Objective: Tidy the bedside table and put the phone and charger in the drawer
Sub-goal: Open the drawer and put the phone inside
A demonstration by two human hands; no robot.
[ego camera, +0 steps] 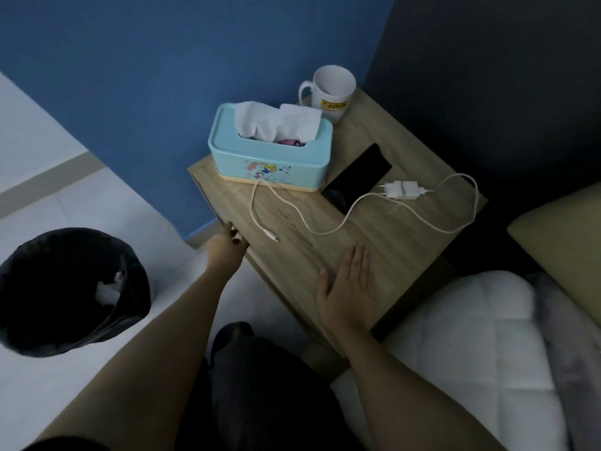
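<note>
A wooden bedside table [383, 242] holds a black phone [359, 175] lying flat near its middle. Beside the phone lies a white charger plug [403, 189], and its white cable [325, 231] loops across the tabletop, ending in a loose connector near the left edge. My left hand [227, 244] reaches to the table's left front edge, fingers curled against it at the drawer front. My right hand [349, 288] rests flat and open on the near part of the tabletop, holding nothing. The drawer itself is hidden under the top.
A light blue tissue box [270, 157] with white tissue sticking out stands at the back left of the table. A white mug [331, 91] stands in the far corner. A black-lined bin [65, 288] sits on the floor at left. Bedding [471, 336] and a pillow [566, 236] lie to the right.
</note>
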